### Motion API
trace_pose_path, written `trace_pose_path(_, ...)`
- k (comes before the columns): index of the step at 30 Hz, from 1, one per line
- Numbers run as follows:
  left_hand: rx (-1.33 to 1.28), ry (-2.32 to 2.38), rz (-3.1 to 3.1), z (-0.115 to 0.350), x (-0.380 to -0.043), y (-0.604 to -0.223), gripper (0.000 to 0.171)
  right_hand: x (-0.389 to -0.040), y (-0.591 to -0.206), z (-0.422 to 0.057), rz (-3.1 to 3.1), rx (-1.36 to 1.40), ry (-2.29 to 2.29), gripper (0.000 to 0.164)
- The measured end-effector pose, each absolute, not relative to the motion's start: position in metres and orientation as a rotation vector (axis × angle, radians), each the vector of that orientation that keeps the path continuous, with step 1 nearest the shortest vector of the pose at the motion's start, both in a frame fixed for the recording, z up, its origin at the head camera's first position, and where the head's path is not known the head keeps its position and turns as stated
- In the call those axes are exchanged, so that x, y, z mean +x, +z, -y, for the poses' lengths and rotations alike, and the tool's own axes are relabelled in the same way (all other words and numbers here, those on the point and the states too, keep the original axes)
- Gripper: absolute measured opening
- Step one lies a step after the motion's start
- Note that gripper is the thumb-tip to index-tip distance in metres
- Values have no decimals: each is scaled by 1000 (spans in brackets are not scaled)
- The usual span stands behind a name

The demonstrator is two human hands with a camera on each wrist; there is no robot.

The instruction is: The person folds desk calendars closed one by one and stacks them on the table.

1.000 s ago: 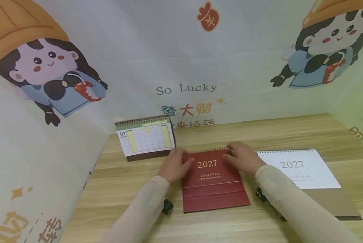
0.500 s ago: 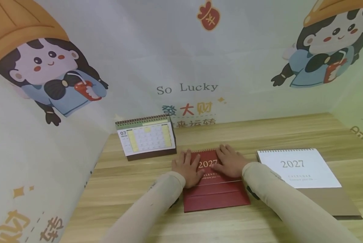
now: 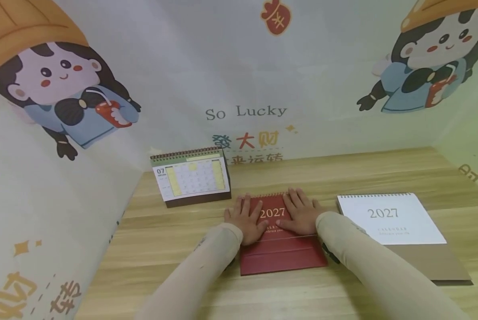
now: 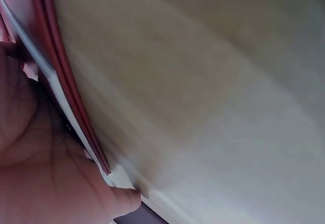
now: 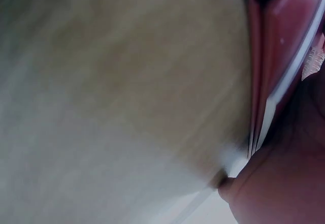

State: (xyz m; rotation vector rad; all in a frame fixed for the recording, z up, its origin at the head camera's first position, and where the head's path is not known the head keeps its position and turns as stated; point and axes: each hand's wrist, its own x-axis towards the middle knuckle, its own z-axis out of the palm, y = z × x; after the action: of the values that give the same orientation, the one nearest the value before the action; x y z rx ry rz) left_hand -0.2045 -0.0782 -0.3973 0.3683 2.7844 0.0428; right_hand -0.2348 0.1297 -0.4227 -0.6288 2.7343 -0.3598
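Note:
A red desk calendar (image 3: 283, 258) marked 2027 in gold lies flat on the wooden table, its spiral binding at the far edge. My left hand (image 3: 247, 222) rests on its left side with the fingers spread and straight. On the right side my right hand (image 3: 302, 215) presses down, palm flat and fingers fanned toward the spiral. In the left wrist view the palm (image 4: 45, 168) lies against the calendar's edge (image 4: 66, 76), white pages over red board layers. The right wrist view shows the other palm (image 5: 289, 178) against the opposite edge (image 5: 259, 82).
At the back left stands a tent-shaped desk calendar (image 3: 194, 178) open to month 07. A white and brown 2027 calendar (image 3: 395, 218) lies to the right, partly behind the right sleeve (image 3: 367, 253). Printed cloth walls (image 3: 323, 89) enclose the table (image 3: 162, 249).
Both hands have moved from gripping the red calendar's upper side edges onto its cover, fingers now spread flat. Over the last half second they stay there; the head view shifts slightly.

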Motion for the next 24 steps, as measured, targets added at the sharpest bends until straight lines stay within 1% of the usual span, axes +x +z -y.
trace_pose_path(10, 367, 25, -2769, 78, -210, -396, 65, -238, -423, -130, -2760, -632, -355, 92)
trace_pose_path(20, 372, 31, -2766, 78, -209, -397, 65, -236, -422, -130, -2761, -617, -364, 90)
trace_pose_path(24, 372, 44, -2771, 78, -207, -396, 65, -234, -420, -129, -2746, -620, -361, 91)
